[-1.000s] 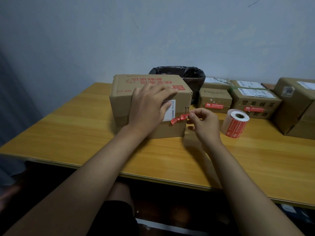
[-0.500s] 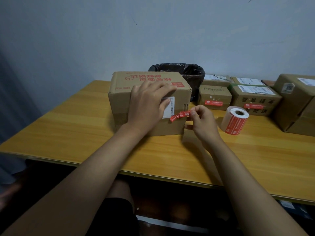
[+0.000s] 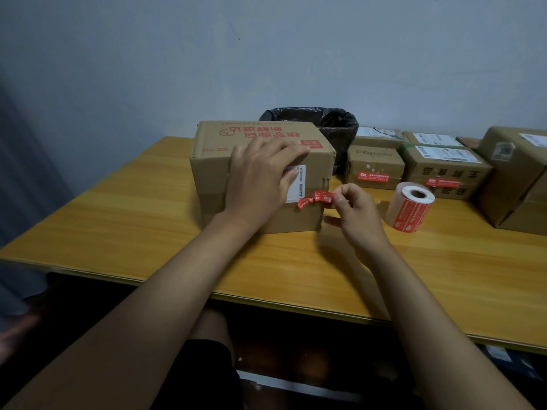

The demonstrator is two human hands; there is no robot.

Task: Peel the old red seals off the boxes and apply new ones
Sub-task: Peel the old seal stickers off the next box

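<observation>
A large cardboard box (image 3: 213, 173) with red print stands in the middle of the wooden table (image 3: 133, 220). My left hand (image 3: 260, 179) lies flat across its front face and top edge, fingers straight, partly covering a white label. A crumpled old red seal (image 3: 313, 199) hangs off the box's lower right front corner. My right hand (image 3: 355, 211) pinches the seal's right end between thumb and forefinger. To the right of that hand a roll of new red seals (image 3: 410, 207) lies on its side.
A bin lined with a black bag (image 3: 328, 122) stands behind the big box. Several smaller cardboard boxes (image 3: 444, 164) line the back right; two show red seals (image 3: 373, 176) on their fronts. A bigger box (image 3: 515, 173) sits at the far right edge.
My right hand has drawn the red seal a little further to the right, off the box. My left hand has stayed pressed on the box.
</observation>
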